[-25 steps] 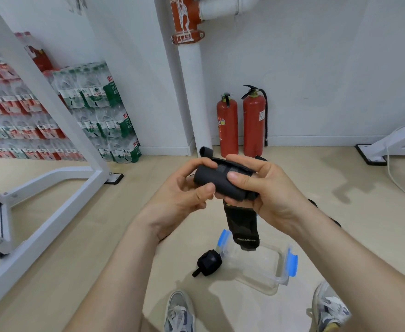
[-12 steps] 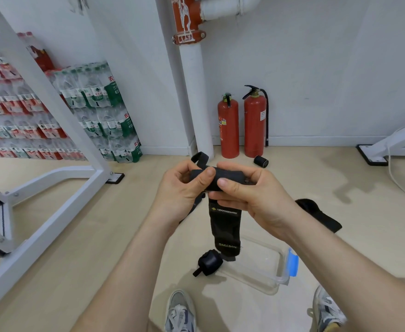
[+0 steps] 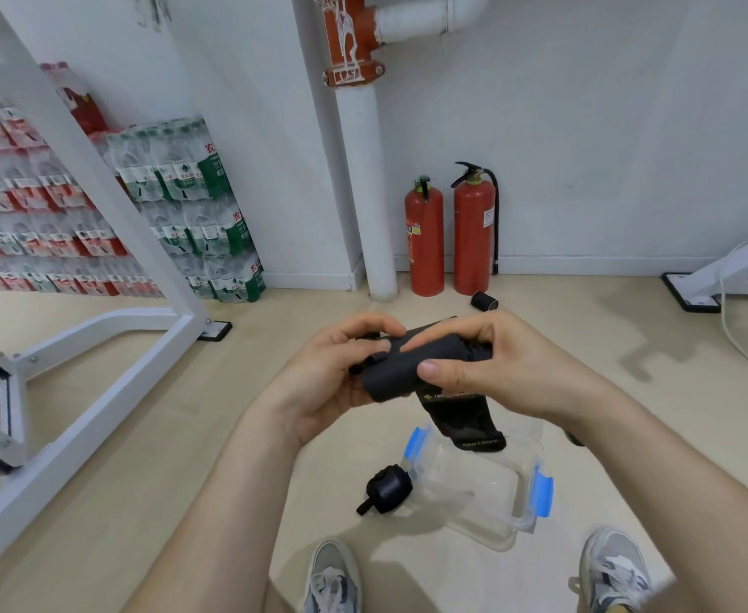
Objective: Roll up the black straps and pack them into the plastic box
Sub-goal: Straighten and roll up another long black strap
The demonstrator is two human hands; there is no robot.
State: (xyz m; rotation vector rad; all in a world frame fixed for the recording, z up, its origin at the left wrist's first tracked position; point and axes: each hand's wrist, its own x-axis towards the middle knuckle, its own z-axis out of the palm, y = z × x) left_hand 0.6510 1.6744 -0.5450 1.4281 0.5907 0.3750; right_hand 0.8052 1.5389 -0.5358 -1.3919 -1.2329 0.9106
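Compared to half a second back, the roll's gotten fatter and the loose tail hangs shorter. Both hands are clamped on the black strap [image 3: 400, 369], held in the air above the plastic box [image 3: 523, 519]: left hand [image 3: 332, 373] curled round one end, right hand [image 3: 496, 369] wrapped over the other with the thumb pressing the front. It's matte black fabric wound into a stubby, tilted cylinder, and the tail [image 3: 465, 418] carries small print I can't read. The clear box with blue clips [image 3: 542, 491] sits on the floor [image 3: 186, 457], with a finished roll [image 3: 387, 488] right against its left side.
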